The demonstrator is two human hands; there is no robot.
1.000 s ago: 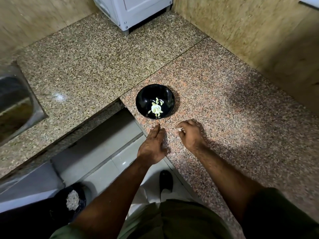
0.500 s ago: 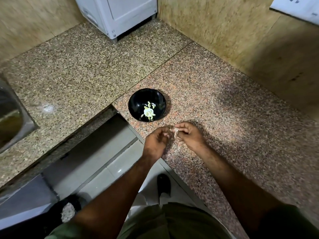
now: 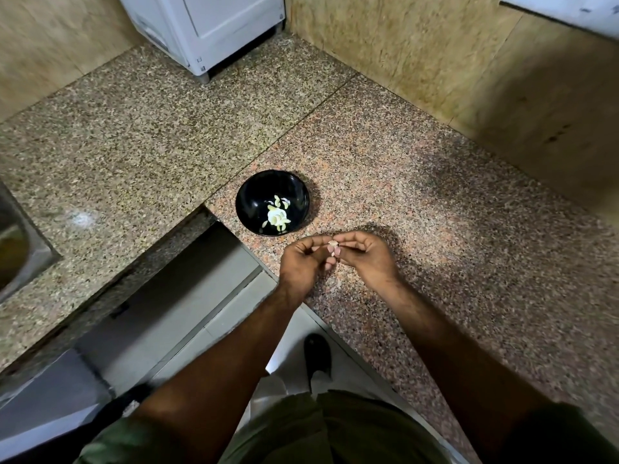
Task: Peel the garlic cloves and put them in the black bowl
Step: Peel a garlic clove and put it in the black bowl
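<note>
A speckled granite countertop point(image 3: 385, 155) fills an L-shaped kitchen corner, backed by tan wall panels, with a white appliance point(image 3: 207, 28) standing at the far end and the edge of a steel sink point(image 3: 20, 242) at the left. In the head view, the black bowl point(image 3: 254, 199) sits on the reddish slab close to the inner corner of the counter's front edge, and a small heap of pale peeled cloves point(image 3: 278, 216) lies in its bottom. Just in front of the bowl, both hands meet above the counter around 1 garlic clove point(image 3: 333, 243), which is too small to tell its long axis or which way it points. The left hand point(image 3: 303, 262) comes in from the lower left with its fingers curled, fingertips pinching the clove. The right hand point(image 3: 365, 256) reaches in from the lower right, its curled fingers pinching the same clove from the other side. Both bare forearms angle inward over the counter's edge, and a dark shoe point(image 3: 316, 354) shows on the floor below.
</note>
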